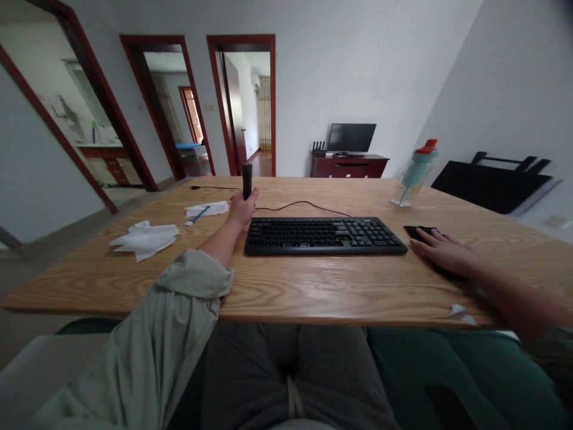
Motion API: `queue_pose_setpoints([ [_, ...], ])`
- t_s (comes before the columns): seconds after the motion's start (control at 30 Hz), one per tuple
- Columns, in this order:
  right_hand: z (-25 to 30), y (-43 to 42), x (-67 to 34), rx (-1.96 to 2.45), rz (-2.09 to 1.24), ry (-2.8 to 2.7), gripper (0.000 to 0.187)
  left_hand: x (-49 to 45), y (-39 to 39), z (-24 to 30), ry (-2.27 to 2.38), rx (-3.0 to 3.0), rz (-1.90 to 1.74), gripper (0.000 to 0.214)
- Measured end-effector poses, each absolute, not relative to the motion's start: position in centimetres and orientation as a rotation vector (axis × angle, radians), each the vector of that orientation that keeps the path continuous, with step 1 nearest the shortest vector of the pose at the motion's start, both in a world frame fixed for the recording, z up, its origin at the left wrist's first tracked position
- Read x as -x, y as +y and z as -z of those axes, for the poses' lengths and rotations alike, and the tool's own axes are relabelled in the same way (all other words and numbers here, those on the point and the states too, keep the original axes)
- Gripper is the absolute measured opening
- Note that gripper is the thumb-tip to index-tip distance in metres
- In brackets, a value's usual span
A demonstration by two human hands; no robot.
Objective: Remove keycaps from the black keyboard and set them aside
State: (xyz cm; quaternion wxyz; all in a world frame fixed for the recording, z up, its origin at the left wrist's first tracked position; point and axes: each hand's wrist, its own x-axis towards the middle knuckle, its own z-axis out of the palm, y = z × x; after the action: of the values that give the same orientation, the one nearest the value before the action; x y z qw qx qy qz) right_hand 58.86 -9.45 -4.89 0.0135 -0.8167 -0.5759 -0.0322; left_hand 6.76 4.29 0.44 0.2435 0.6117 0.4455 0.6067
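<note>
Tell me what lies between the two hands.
In the head view, the black keyboard lies between the left hand and the right hand, a thin cable behind it.

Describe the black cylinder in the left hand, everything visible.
The black cylinder looks like a slim flashlight, dark and fairly matte, its head slightly wider than the body. It is held roughly upright, head up, with the left hand closed around its lower part, near the far left corner of the keyboard. Its lower end is hidden; material and table contact can't be told.
</note>
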Motion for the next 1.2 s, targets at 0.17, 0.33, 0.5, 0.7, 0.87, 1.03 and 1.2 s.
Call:
queue_pose_setpoints([
  [0.17, 4.5, -9.8, -58.3, 2.573, -0.018, -1.773, 0.08, -6.7, 4.0, -0.6, 1.221, -1.671, -1.633, 0.037],
  [0.33, 0.8, -10.0, -56.5, 2.501, 0.125, -1.709, 0.077, -6.9, 3.0, -1.2, 1.235, -1.738, -1.578, 0.033],
  [0.5, -5.3, -9.4, -48.8, 1.875, 0.199, -1.973, 0.068, -7.9, 0.8, -2.3, 1.261, -1.971, -1.442, 0.03],
  [0.7, -6.9, -7.2, -32.4, 1.268, -0.446, -2.045, 0.058, -8.5, -0.2, -2.3, 1.143, -2.25, -1.193, 0.032],
  [0.87, -4.3, -4.0, -24.2, 0.962, -0.704, -1.833, 0.038, -7.8, 0.3, -1.7, 1.021, -2.319, -1.093, 0.036],
  [1.03, -2.0, -2.7, -24.3, 1.025, -0.691, -1.652, 0.039, -6.6, 0.5, -1.7, 1.116, -2.288, -0.942, 0.032],
  [1.2, -0.9, -2.4, -26.0, 1.182, -0.654, -1.534, 0.044, -5.2, 0.9, -1.6, 1.153, -2.213, -0.952, 0.036],
])
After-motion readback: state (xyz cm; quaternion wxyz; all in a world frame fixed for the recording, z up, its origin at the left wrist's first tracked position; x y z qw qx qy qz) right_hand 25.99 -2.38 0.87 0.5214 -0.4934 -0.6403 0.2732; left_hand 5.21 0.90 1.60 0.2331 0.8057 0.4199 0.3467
